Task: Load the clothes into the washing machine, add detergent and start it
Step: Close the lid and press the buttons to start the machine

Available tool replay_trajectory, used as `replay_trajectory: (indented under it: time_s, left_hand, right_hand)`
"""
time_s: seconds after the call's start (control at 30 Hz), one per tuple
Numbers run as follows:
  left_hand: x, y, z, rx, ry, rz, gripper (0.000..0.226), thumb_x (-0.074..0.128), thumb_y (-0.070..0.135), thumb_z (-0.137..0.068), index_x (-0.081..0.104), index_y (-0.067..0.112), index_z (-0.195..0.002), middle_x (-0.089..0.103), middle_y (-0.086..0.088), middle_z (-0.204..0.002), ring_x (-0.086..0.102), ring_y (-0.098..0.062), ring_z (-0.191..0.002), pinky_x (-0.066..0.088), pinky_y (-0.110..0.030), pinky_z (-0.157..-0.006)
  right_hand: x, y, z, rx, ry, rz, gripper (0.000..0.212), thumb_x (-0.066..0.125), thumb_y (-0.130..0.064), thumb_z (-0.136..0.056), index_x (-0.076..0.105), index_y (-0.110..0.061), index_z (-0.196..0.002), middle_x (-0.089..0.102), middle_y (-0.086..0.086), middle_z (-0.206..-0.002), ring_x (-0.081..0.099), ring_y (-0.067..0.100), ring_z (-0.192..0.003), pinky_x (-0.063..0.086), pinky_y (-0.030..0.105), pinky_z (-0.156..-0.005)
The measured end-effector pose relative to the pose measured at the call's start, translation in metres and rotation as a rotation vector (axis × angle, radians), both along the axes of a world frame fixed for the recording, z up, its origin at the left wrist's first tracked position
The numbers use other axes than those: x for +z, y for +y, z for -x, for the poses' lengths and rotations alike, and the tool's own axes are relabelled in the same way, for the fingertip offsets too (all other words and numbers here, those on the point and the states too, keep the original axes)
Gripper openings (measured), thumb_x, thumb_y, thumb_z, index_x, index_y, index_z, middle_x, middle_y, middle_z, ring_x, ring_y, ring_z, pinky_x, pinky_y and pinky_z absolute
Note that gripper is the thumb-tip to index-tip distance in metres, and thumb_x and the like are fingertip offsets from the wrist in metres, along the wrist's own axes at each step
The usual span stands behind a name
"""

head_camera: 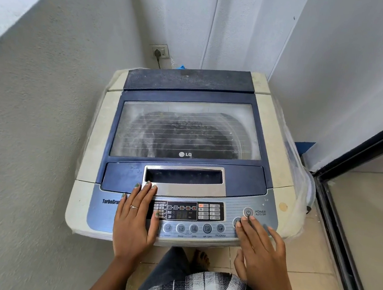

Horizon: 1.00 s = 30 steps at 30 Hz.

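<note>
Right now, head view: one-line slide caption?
Lid shut on top-load washer: left hand flat on control panel, right hand fingertips at button below power button.

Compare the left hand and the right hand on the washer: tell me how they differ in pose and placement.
The left hand lies flat, fingertips at the lid handle; the right hand has its fingertips by the power button. The left hand wears a ring; no ring shows on the right hand. Both rest palm down on the control panel, holding nothing.

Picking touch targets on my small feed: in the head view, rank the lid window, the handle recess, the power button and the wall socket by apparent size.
1. lid window
2. handle recess
3. wall socket, though it is farther away, so unsure
4. power button
</note>
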State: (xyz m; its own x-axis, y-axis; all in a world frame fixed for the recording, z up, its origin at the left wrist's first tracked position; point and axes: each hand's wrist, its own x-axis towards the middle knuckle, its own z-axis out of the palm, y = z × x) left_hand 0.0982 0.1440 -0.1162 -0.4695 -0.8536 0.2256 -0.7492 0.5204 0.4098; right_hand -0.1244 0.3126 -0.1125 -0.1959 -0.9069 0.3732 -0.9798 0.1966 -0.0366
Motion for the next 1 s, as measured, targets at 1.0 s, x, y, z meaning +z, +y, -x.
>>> replay_trajectory:
  time_s: [1.0]
  left_hand:
    - [0.008, 0.003, 0.006, 0.071, 0.543, -0.129, 0.047, 0.027, 0.026, -0.096, 0.055, 0.014, -0.131, 0.053, 0.015, -0.136, 0.044, -0.015, -0.134, 0.033, -0.050, -0.110]
  right_hand:
    - [0.028, -0.033, -0.010, -0.063, -0.745, 0.076, 0.037, 0.037, -0.033, -0.089, 0.063, -0.021, -0.114, 0.060, -0.012, -0.114, 0.045, -0.001, -0.113, 0.027, 0.013, -0.099]
